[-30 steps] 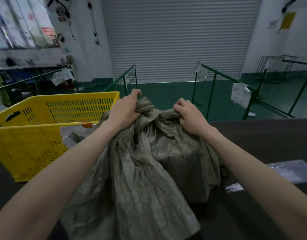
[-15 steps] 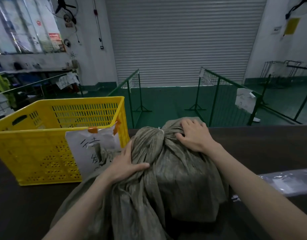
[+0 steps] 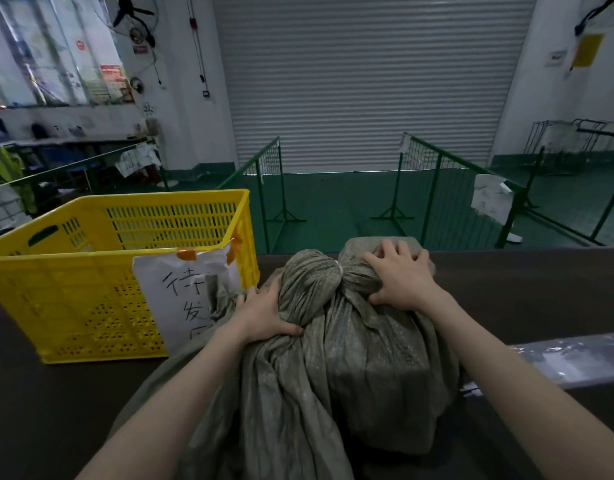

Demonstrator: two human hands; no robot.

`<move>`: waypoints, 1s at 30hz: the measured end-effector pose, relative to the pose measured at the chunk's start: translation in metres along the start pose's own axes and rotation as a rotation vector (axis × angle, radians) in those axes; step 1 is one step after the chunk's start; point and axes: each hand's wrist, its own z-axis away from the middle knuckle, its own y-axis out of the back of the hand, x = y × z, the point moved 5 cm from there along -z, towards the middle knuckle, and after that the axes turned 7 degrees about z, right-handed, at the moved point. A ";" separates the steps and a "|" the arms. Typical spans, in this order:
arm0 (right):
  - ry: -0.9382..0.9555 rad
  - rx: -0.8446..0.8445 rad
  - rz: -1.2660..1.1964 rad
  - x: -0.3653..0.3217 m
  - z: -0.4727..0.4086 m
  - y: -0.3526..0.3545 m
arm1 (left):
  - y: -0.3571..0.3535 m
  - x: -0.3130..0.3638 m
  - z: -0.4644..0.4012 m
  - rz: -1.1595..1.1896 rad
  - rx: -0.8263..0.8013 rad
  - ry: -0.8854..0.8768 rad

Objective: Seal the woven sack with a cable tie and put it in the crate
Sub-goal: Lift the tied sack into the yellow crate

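A grey-green woven sack [image 3: 336, 358] lies bulging on the dark table [image 3: 540, 289], its neck gathered and pinched by a pale cable tie [image 3: 340, 270]. My left hand [image 3: 264, 311] grips the sack's left side just below the neck. Beyond the tie, my right hand [image 3: 400, 275] presses down with spread fingers on the bunched top. The yellow perforated crate [image 3: 91, 271] stands to the left of the sack, with a white handwritten paper label [image 3: 184, 289] taped to its near side.
A clear plastic bag [image 3: 572, 358] lies on the table at the right. Green wire barriers [image 3: 433, 181] stand on the green floor beyond the table's far edge, before a shut roller door [image 3: 367, 81].
The sack came down from being held up by its top to resting on the table. My left hand slid down to its left side; my right hand now presses on the gathered top.
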 end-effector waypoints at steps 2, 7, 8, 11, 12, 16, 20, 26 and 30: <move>0.001 0.048 -0.033 0.000 0.003 0.000 | -0.001 0.003 -0.002 0.031 0.047 -0.002; -0.005 0.110 -0.091 0.004 0.018 -0.004 | -0.005 0.015 0.002 0.066 0.125 -0.028; -0.009 0.116 -0.083 0.005 0.020 -0.003 | -0.003 0.019 0.003 0.054 0.143 -0.031; -0.017 0.153 -0.063 0.007 0.034 -0.004 | 0.000 0.028 0.007 0.038 0.204 -0.046; -0.019 0.168 -0.060 0.008 0.039 -0.005 | 0.000 0.030 0.009 0.036 0.229 -0.059; -0.028 0.193 -0.053 0.012 0.054 -0.006 | 0.002 0.041 0.018 -0.044 0.379 -0.149; -0.032 0.225 -0.035 0.020 0.055 0.003 | 0.026 0.058 0.023 -0.096 0.539 -0.225; -0.064 0.361 0.033 0.048 0.046 0.045 | 0.068 0.092 0.027 -0.064 0.704 -0.319; -0.099 0.457 0.045 0.066 0.039 0.088 | 0.102 0.115 0.026 0.072 0.840 -0.346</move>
